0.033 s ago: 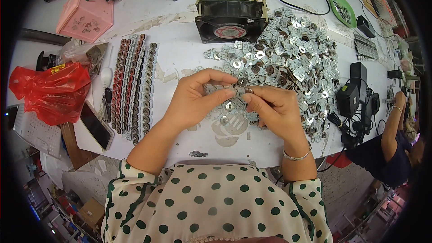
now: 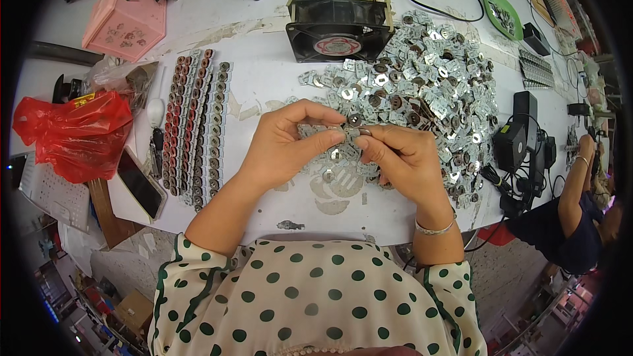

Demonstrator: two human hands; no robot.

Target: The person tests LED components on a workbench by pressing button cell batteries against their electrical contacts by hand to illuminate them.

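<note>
My left hand [image 2: 291,142] and my right hand [image 2: 405,158] meet above the near edge of a heap of small metal parts [image 2: 448,86]. Between their thumbs and fingertips is one small metal part with a dark round disc [image 2: 355,120], gripped from both sides. The fingertips cover much of it. Loose pieces, silvery plates and dark discs, lie just beneath and beyond my hands. A few single plates [image 2: 329,176] rest on the white table [image 2: 264,214] nearer to me.
Rows of similar parts [image 2: 191,125] stand at left, beside a phone [image 2: 140,184] and red plastic bag [image 2: 76,135]. A black fan [image 2: 339,29] stands behind the heap. Black adapters with cables [image 2: 521,145] lie at right. A co-worker's arm [image 2: 573,178] shows far right.
</note>
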